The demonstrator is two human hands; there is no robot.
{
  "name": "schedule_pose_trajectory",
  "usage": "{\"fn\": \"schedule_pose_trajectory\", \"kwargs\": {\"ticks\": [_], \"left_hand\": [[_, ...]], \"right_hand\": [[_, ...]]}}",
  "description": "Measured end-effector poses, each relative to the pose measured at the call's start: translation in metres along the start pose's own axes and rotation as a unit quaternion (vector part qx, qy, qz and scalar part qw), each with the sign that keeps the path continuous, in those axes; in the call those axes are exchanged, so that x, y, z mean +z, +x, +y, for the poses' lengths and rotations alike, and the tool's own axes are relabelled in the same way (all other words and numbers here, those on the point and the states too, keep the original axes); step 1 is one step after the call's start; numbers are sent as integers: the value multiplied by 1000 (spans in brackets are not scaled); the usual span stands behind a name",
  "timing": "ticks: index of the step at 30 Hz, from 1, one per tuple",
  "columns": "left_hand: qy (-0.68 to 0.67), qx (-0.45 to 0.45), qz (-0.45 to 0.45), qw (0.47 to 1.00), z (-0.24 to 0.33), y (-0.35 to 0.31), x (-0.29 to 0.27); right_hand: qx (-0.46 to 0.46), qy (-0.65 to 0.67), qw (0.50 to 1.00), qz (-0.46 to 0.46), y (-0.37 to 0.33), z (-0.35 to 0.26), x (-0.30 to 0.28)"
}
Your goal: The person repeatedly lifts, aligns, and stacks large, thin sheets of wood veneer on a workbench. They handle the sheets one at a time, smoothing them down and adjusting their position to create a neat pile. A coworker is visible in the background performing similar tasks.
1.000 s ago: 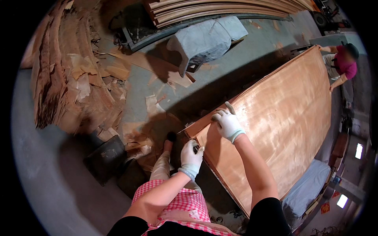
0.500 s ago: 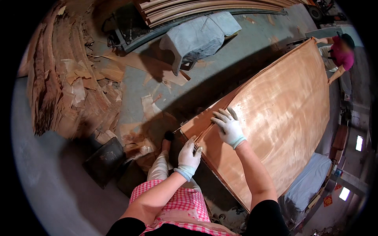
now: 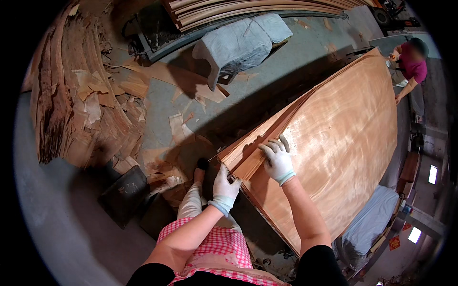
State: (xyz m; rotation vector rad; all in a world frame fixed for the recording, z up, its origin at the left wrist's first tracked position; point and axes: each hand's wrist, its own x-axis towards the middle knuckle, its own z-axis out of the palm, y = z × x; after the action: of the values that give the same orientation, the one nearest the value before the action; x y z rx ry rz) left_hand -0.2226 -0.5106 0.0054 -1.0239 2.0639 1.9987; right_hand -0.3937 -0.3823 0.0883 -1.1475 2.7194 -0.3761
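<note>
A large stack of thin wood veneer sheets (image 3: 343, 124) stretches from in front of me to the far right. Its near left corner is lifted and folded back, baring paler sheets (image 3: 245, 145) underneath. My right hand (image 3: 279, 162), in a white glove with greyish fingertips, has its fingers curled over the folded veneer edge. At the stack's near corner is my gloved left hand (image 3: 225, 188), thumb and forefinger bent around a small dark thing I cannot make out. Across the stack, a co-worker in a pink top (image 3: 412, 62) has one hand at the far edge.
Torn veneer scraps (image 3: 90, 109) are heaped at the left, with more pieces on the floor. A covered, grey-draped object (image 3: 238, 45) stands beyond the stack, near long wooden strips (image 3: 248, 12). A dark bin (image 3: 124, 195) sits left of my legs. Grey sheeting (image 3: 367, 219) covers something at the right.
The veneer corner is folded farther back, baring more of the sheets below. My left hand has shifted slightly left along the corner; my right moved slightly down. The co-worker's upper hand has drawn back.
</note>
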Motion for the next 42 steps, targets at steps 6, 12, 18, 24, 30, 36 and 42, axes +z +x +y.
{"fn": "schedule_pose_trajectory", "kwargs": {"ticks": [6, 12, 18, 24, 30, 36, 42], "left_hand": [[203, 73, 73, 974, 42, -7, -10], [393, 235, -28, 888, 39, 8, -16], [288, 287, -238, 882, 44, -16, -11], [152, 145, -356, 911, 36, -51, 34], [243, 234, -334, 880, 61, -107, 90], [298, 325, -342, 830, 69, -129, 99], [347, 347, -353, 797, 65, -143, 104]], "right_hand": [[3, 4, 1000, 3, -4, 5, 3], [8, 7, 999, 54, -16, 3, 1], [47, 35, 990, 125, -42, -8, -33], [97, 19, 978, 184, -93, -10, -91], [156, 2, 968, 198, -174, -13, -143], [180, -7, 962, 207, -236, -8, -158], [173, 8, 959, 224, -254, -16, -163]]}}
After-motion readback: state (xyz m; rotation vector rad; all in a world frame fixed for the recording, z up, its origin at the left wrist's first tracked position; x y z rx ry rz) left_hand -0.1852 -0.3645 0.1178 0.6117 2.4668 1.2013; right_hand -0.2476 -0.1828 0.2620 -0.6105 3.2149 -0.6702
